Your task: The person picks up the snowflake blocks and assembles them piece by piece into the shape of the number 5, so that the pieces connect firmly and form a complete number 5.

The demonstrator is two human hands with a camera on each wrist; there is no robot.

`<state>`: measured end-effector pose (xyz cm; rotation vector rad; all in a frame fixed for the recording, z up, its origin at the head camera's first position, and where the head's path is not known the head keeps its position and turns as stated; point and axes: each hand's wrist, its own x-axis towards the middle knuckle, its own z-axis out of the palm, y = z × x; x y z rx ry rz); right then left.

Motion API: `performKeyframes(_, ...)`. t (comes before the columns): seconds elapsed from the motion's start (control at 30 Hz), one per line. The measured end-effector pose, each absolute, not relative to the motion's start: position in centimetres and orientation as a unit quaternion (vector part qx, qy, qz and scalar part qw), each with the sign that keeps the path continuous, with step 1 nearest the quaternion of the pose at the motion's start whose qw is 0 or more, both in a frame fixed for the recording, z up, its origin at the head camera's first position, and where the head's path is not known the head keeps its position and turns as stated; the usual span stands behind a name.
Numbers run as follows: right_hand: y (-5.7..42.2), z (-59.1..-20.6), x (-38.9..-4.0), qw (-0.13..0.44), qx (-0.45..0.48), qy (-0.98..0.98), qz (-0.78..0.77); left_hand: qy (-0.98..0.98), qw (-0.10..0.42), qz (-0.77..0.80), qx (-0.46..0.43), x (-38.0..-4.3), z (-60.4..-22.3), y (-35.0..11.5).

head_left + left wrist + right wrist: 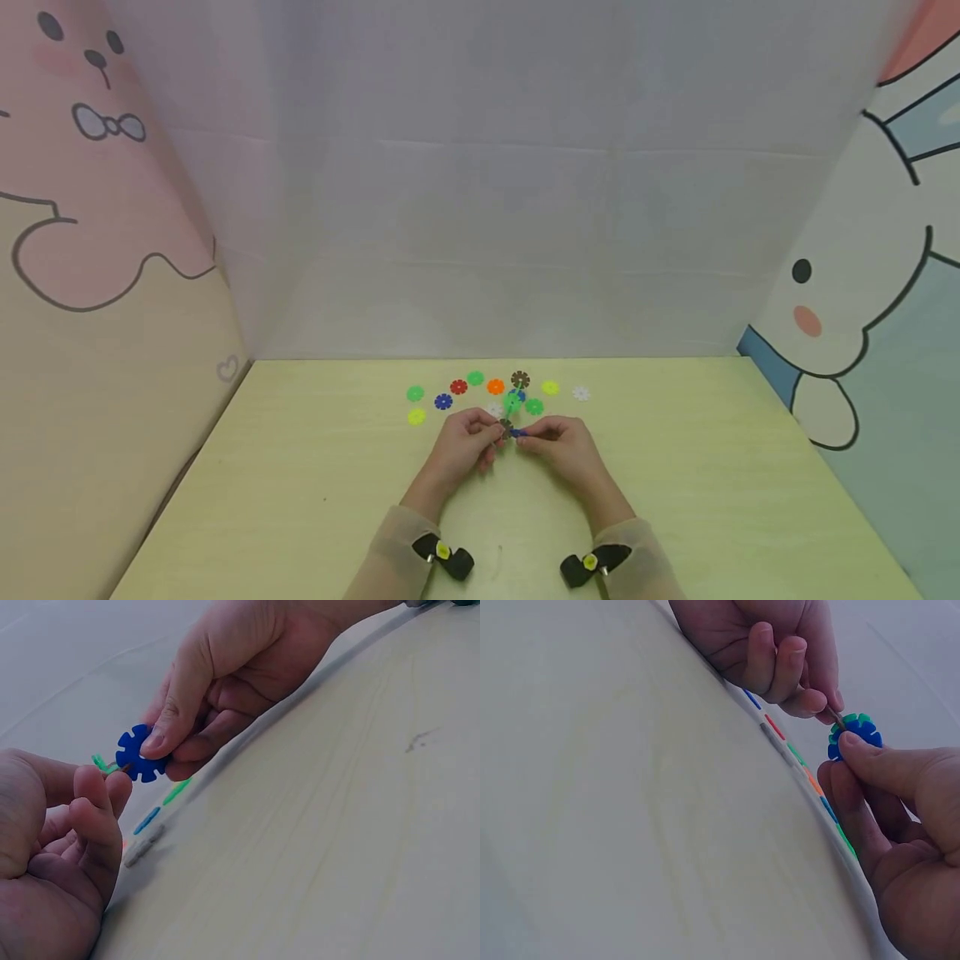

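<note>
My left hand (463,443) pinches a brown notched plastic disc (506,428) between thumb and fingers. From the right, my right hand (568,450) pinches a blue notched disc (126,744) between thumb and forefinger. The blue disc meets the brown one edge to edge, at an angle; how deep the slots engage cannot be told. A green notched disc (512,403) appears just beyond the brown disc and seems joined to it. In the right wrist view, green teeth show behind the blue disc (864,733). Fingers partly hide the brown disc.
Several loose notched discs lie flat beyond the hands, among them a red disc (458,387), an orange disc (496,387), a yellow disc (551,388) and a white disc (581,393). The pale wooden table (720,467) meets a curtain (450,208) at its back edge.
</note>
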<state>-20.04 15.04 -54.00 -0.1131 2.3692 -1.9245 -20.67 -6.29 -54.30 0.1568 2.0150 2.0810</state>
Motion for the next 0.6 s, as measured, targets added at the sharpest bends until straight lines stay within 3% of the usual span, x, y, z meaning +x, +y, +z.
performKeyframes(0.6,14.64,-53.95,-19.95,0.033,-0.039,0.776,-0.629,0.681,0.122,0.72,0.059,-20.62,-54.13,-6.33)
